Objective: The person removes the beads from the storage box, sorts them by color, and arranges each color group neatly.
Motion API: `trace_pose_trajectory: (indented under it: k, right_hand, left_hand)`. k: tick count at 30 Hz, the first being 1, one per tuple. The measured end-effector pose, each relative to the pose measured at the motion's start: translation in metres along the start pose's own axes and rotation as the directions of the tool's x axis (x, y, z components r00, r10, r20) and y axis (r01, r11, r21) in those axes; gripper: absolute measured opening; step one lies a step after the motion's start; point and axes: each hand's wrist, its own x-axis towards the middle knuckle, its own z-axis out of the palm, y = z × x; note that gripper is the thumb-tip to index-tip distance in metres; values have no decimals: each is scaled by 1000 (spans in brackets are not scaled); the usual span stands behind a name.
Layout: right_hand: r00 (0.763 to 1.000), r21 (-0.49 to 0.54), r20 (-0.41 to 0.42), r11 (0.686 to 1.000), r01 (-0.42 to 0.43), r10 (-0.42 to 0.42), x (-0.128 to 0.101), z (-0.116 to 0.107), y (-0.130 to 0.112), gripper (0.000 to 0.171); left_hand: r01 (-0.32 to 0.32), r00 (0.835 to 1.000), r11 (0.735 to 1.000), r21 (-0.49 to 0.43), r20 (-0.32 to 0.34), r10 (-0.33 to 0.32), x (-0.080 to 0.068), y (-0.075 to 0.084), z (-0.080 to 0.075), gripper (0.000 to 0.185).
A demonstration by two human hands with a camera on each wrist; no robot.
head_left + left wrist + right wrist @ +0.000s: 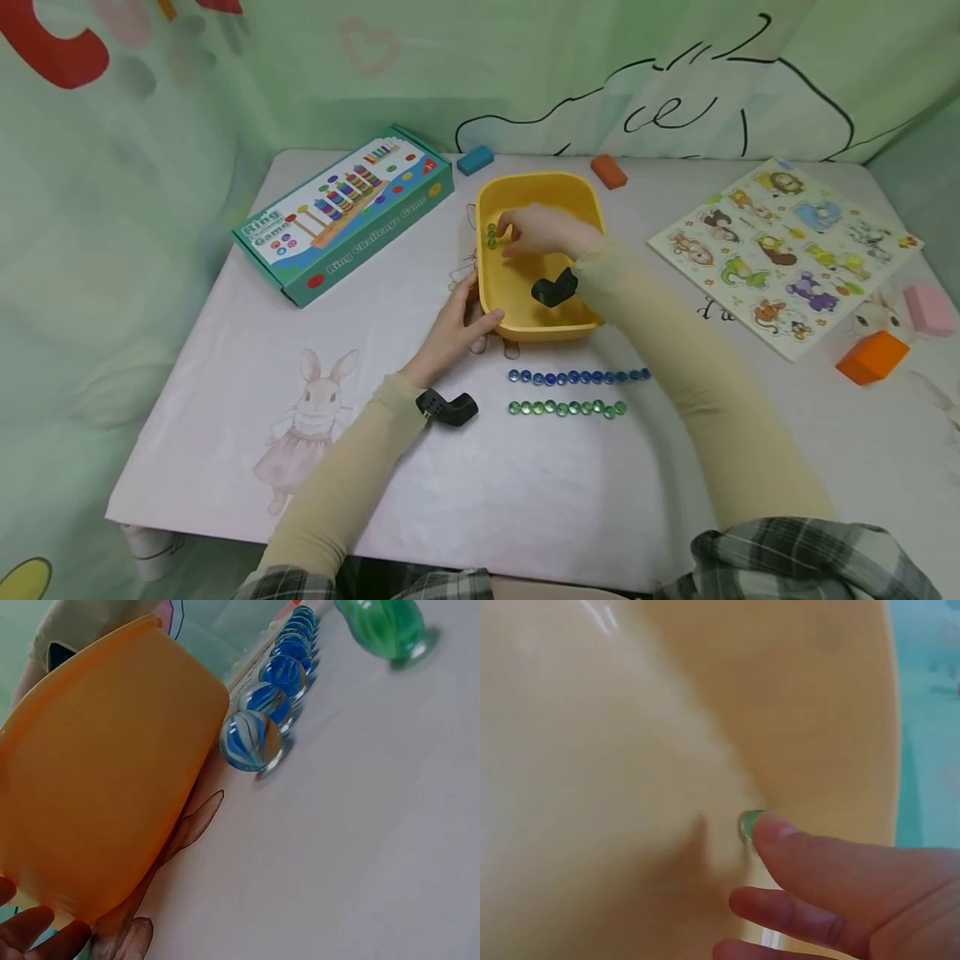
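Note:
A yellow plastic basin (pixel 543 329) stands on the table. My left hand (pixel 453 321) holds its near left corner, thumb on the front side and fingers along the left wall; fingertips (pixel 64 941) show against the basin in the left wrist view. Inside it, my right hand (pixel 543 229) reaches to the left wall, thumb and forefinger apart. Several green marbles (pixel 491 236) sit by that wall, right at the fingertips. In the right wrist view, the thumb partly covers a green marble (pixel 750 823). In front of the basin run a row of blue marbles (pixel 573 377) and a row of green marbles (pixel 562 408).
A ring game box (pixel 352 212) lies at the back left. Blue (pixel 475 160) and red-orange (pixel 608 172) blocks are behind the basin. To the right are an animal puzzle board (pixel 787 250), an orange block (pixel 873 357) and a pink block (pixel 930 310).

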Motion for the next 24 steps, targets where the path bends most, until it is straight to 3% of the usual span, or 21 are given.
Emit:
trace_pose_trajectory:
  k: [5,7,17,24]
  right_hand:
    - [1000,-29,10,999,-21,21,9,2,-2,38]
    - [1000,-38,-4,999,-15,15,12,3,-3,36]
    - [998,-79,-70,997,-13,7,17,13,-8,23]
    - [998,-88,-54,996,15,-20,9,10,-10,19]
  left_hand:
    - [-13,1000,1000,2,-10,13,0,-1,1,77]
    - [-21,1000,1000,11,-22,21,3,-9,1,77]
    - [25,1000,999,43,-19,-24,4,-7,1,72]
    - [-6,999,999,40,-35,7,3,-8,2,72]
